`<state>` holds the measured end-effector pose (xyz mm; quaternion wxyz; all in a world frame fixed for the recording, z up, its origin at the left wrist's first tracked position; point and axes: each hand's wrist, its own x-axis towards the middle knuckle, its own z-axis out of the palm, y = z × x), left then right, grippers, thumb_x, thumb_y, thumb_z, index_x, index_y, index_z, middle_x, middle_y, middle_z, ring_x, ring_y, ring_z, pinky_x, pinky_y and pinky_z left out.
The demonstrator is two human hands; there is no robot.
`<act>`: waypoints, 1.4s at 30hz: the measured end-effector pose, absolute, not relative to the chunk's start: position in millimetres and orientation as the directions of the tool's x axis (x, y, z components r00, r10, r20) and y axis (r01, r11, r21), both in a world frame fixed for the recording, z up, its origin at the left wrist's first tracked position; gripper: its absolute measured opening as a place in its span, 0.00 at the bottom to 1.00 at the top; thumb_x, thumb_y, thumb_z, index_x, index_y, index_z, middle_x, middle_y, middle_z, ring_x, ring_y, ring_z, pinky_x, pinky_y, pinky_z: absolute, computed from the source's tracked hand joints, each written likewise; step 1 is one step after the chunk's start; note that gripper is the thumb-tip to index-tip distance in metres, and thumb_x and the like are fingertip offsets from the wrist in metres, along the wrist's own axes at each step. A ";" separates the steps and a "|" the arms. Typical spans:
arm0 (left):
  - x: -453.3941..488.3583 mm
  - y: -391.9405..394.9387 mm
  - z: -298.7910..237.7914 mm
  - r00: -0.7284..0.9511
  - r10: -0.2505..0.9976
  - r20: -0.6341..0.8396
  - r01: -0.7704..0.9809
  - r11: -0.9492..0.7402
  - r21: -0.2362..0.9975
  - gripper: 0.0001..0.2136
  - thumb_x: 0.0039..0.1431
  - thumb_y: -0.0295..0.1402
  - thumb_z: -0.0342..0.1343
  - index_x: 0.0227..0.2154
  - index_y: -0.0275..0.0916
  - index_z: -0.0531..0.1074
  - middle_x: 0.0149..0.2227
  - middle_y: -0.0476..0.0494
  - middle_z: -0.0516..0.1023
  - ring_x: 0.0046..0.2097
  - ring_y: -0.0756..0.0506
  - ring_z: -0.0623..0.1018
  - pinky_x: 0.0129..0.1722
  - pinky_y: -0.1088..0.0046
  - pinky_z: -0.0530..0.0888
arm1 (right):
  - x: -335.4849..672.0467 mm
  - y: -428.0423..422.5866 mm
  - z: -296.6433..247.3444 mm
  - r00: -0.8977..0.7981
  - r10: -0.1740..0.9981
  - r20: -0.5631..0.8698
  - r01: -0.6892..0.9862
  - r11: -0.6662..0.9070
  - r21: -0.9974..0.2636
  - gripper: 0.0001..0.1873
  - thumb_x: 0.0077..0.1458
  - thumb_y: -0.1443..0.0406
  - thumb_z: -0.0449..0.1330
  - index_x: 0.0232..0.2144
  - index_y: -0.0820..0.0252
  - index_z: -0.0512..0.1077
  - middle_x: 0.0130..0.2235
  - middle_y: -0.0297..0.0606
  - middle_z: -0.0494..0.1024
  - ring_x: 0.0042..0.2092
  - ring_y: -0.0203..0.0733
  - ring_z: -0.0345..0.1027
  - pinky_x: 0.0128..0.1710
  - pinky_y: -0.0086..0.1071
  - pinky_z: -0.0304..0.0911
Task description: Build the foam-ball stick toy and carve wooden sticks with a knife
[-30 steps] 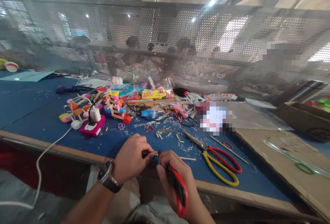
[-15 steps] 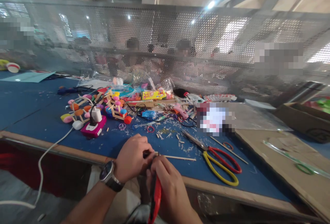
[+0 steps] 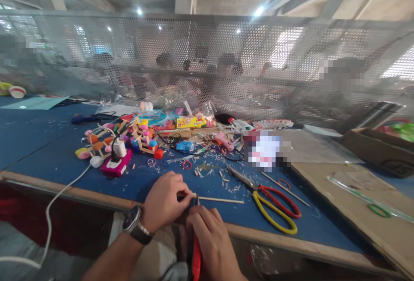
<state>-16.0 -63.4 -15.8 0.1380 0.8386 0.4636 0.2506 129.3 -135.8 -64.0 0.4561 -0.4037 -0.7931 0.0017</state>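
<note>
My left hand (image 3: pixel 164 201), with a watch on its wrist, pinches the near end of a thin wooden stick (image 3: pixel 220 200) that lies out to the right over the blue table's front edge. My right hand (image 3: pixel 210 242) is closed round a red-handled cutting tool (image 3: pixel 196 260), whose dark tip meets the stick just right of my left fingers. Red and yellow scissors (image 3: pixel 271 205) lie on the table to the right of both hands.
Wood shavings litter the blue mat (image 3: pixel 39 143). A pink power strip (image 3: pixel 116 164) with a white plug and cable sits at left, beside a stick-and-ball model (image 3: pixel 142 134). Craft packets lie behind; cardboard (image 3: pixel 355 186) is at right. A perforated metal screen (image 3: pixel 207 65) backs the table.
My right hand has turned and drawn in toward my left hand, so the red tool now points up at the stick. The left hand has stayed in place.
</note>
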 end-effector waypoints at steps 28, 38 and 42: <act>-18.4 -63.6 -16.7 0.459 0.832 0.312 0.693 -0.555 0.461 0.10 0.63 0.28 0.62 0.24 0.40 0.77 0.28 0.48 0.76 0.37 0.44 0.74 0.42 0.66 0.69 | 151.3 -141.1 -80.6 -0.247 0.638 0.729 0.775 0.582 -0.247 0.19 0.62 0.74 0.53 0.52 0.55 0.72 0.55 0.46 0.78 0.51 0.51 0.73 0.49 0.43 0.68; -18.5 -63.2 -14.1 0.458 0.842 0.285 0.713 -0.540 0.448 0.09 0.60 0.24 0.60 0.24 0.40 0.76 0.29 0.47 0.76 0.38 0.43 0.75 0.38 0.67 0.67 | 130.6 -138.8 -81.0 -0.158 0.671 0.725 0.786 0.529 -0.319 0.17 0.60 0.74 0.51 0.48 0.57 0.71 0.55 0.50 0.74 0.57 0.55 0.67 0.53 0.49 0.68; -18.2 -63.3 -15.0 0.456 0.842 0.287 0.715 -0.539 0.445 0.09 0.60 0.25 0.60 0.24 0.39 0.77 0.29 0.47 0.76 0.38 0.43 0.74 0.39 0.66 0.67 | 136.6 -137.2 -75.9 -0.158 0.656 0.738 0.796 0.527 -0.298 0.15 0.61 0.73 0.53 0.47 0.56 0.71 0.54 0.48 0.76 0.59 0.57 0.63 0.54 0.50 0.66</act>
